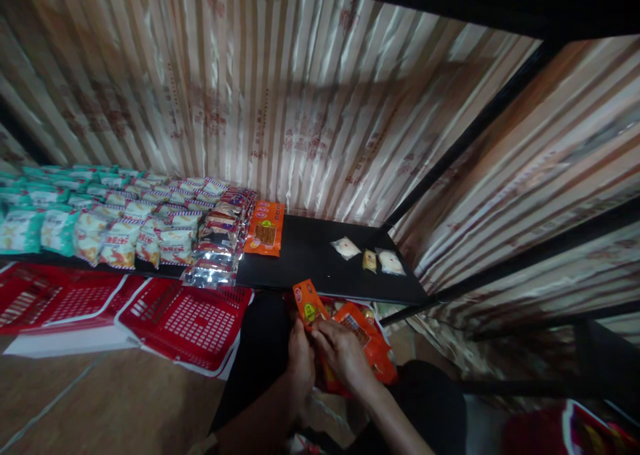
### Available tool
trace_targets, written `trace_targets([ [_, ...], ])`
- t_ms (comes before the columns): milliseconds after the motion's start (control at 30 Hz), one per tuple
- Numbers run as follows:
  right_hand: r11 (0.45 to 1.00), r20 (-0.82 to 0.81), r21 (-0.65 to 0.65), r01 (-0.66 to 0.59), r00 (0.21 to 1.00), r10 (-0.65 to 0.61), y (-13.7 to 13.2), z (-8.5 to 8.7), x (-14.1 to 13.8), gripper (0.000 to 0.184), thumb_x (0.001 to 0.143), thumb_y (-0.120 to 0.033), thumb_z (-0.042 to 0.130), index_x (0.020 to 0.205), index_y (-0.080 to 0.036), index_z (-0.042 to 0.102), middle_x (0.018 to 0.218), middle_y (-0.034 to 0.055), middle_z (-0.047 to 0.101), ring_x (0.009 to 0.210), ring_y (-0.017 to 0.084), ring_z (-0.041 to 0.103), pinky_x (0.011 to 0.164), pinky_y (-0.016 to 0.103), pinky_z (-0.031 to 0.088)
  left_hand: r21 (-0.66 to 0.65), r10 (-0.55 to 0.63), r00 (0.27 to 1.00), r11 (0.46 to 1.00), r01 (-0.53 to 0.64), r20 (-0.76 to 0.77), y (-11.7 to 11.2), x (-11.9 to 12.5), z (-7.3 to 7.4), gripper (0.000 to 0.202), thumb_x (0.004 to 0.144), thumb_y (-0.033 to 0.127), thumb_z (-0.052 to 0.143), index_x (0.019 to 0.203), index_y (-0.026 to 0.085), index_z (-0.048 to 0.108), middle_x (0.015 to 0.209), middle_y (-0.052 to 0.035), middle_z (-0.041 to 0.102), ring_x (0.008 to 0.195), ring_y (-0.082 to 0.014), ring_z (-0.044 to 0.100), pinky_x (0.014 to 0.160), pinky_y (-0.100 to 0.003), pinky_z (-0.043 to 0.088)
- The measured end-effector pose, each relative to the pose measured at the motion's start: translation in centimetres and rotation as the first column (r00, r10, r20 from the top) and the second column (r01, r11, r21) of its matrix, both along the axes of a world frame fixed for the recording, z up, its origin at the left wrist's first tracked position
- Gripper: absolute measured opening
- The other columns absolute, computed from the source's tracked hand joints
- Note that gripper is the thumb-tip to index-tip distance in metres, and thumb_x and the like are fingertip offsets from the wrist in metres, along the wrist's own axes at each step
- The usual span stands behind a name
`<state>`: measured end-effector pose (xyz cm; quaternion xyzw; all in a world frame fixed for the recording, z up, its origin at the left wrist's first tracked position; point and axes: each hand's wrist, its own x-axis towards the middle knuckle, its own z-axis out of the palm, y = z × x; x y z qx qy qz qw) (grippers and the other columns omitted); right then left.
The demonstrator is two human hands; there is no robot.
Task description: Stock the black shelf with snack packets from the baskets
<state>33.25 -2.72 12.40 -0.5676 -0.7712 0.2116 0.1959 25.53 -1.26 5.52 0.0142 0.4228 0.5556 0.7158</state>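
Observation:
Both my hands are down in front of a low black shelf [310, 262], over a pile of orange snack packets [370, 345]. My left hand [300, 362] and my right hand [340, 352] pinch together on one orange packet [309, 303], which sticks up above the pile. One more orange packet [265, 228] lies flat on the shelf beside rows of silver-red packets [220, 242]. Three small pale sachets [370, 258] lie near the shelf's right end.
Rows of teal bags [30, 222] and white-orange snack bags [135, 232] fill the shelf's left part. Red plastic baskets [185, 322] lie on the floor below. A striped curtain [300, 108] hangs behind, and a black frame post [475, 135] runs up on the right.

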Motion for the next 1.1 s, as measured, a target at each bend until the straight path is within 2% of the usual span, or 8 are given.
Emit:
trace_targets([
  [100, 1.0, -0.042, 0.024, 0.011, 0.999, -0.01, 0.4, -0.1, -1.0, 0.032, 0.092, -0.033, 0.037, 0.08, -0.02, 0.064, 0.081, 0.0065, 0.066, 0.077, 0.018, 0.062, 0.071, 0.028, 0.047, 0.066, -0.026, 0.988, 0.998, 0.016, 0.151, 0.2, -0.8, 1.4, 0.048, 0.071, 0.062, 0.054, 0.079, 0.016, 0.065, 0.089, -0.0114, 0.069, 0.094, -0.0267, 0.065, 0.083, -0.035, 0.051],
  [300, 0.999, -0.031, 0.045, 0.026, 0.999, -0.024, 1.5, 0.0, -2.9, 0.03, 0.09, -0.027, 0.04, 0.078, -0.021, 0.066, 0.08, 0.0068, 0.067, 0.075, 0.018, 0.062, 0.069, 0.029, 0.048, 0.136, 0.005, 0.994, 0.991, -0.02, 0.108, 0.6, -2.2, 3.2, 0.053, 0.068, 0.063, 0.057, 0.086, 0.014, 0.067, 0.089, -0.0114, 0.07, 0.096, -0.0272, 0.064, 0.087, -0.037, 0.05],
  [400, 0.997, -0.032, 0.07, 0.019, 0.999, -0.017, 2.0, -0.2, -3.8, 0.027, 0.088, -0.025, 0.042, 0.079, -0.021, 0.067, 0.081, 0.0071, 0.067, 0.076, 0.019, 0.061, 0.071, 0.03, 0.048, 0.168, 0.061, 0.997, 0.983, -0.069, 0.055, 1.0, -2.8, 3.0, 0.049, 0.063, 0.058, 0.065, 0.086, 0.015, 0.065, 0.088, -0.0091, 0.069, 0.093, -0.0253, 0.064, 0.086, -0.035, 0.049],
  [533, 0.999, -0.037, 0.034, 0.008, 0.999, -0.006, 2.8, -0.5, -5.0, 0.028, 0.087, -0.022, 0.041, 0.087, -0.02, 0.069, 0.086, 0.009, 0.068, 0.08, 0.02, 0.061, 0.074, 0.032, 0.047, 0.165, 0.127, 0.989, 0.98, -0.114, -0.074, 1.8, -3.9, 2.3, 0.048, 0.056, 0.057, 0.07, 0.078, 0.015, 0.061, 0.078, -0.0069, 0.069, 0.083, -0.0244, 0.066, 0.081, -0.036, 0.049],
  [700, 0.999, -0.066, -0.012, -0.03, 0.997, 0.029, 3.5, -0.3, -6.2, 0.029, 0.086, -0.018, 0.041, 0.094, -0.02, 0.069, 0.09, 0.0096, 0.068, 0.085, 0.02, 0.061, 0.079, 0.032, 0.046, 0.122, 0.098, 0.977, 0.99, -0.075, -0.19, 2.9, -5.6, 2.1, 0.041, 0.06, 0.055, 0.066, 0.073, 0.016, 0.059, 0.074, -0.0064, 0.068, 0.078, -0.0229, 0.066, 0.078, -0.035, 0.049],
  [867, 0.998, -0.152, -0.015, -0.065, 0.986, 0.062, 3.8, 0.2, -6.8, 0.028, 0.087, -0.023, 0.043, 0.099, -0.023, 0.068, 0.09, 0.0075, 0.068, 0.085, 0.019, 0.061, 0.079, 0.031, 0.048, 0.158, 0.062, 0.964, 0.987, -0.021, -0.258, 3.6, -7.4, 2.4, 0.03, 0.062, 0.045, 0.065, 0.069, 0.018, 0.055, 0.066, -0.0026, 0.064, 0.07, -0.0207, 0.064, 0.07, -0.033, 0.05],
  [967, 0.996, -0.201, 0.008, -0.09, 0.975, 0.089, 4.2, 0.1, -6.7, 0.028, 0.088, -0.025, 0.043, 0.099, -0.024, 0.068, 0.093, 0.0068, 0.068, 0.088, 0.019, 0.062, 0.081, 0.032, 0.048, 0.18, 0.063, 0.965, 0.984, -0.018, -0.253, 4.2, -8.3, 2.4, 0.024, 0.062, 0.038, 0.064, 0.071, 0.018, 0.055, 0.07, -0.0035, 0.066, 0.072, -0.0207, 0.065, 0.071, -0.033, 0.051],
  [1100, 0.997, -0.198, 0.059, 0.041, 0.98, -0.029, 5.1, -0.9, -6.0, 0.027, 0.087, -0.027, 0.042, 0.097, -0.023, 0.067, 0.092, 0.0071, 0.067, 0.088, 0.02, 0.063, 0.08, 0.032, 0.05, 0.155, 0.019, 0.957, 0.988, 0.027, -0.29, 5.3, -9.5, 2.0, 0.015, 0.066, 0.032, 0.061, 0.074, 0.02, 0.056, 0.073, -0.0045, 0.067, 0.068, -0.0204, 0.065, 0.067, -0.033, 0.051],
])
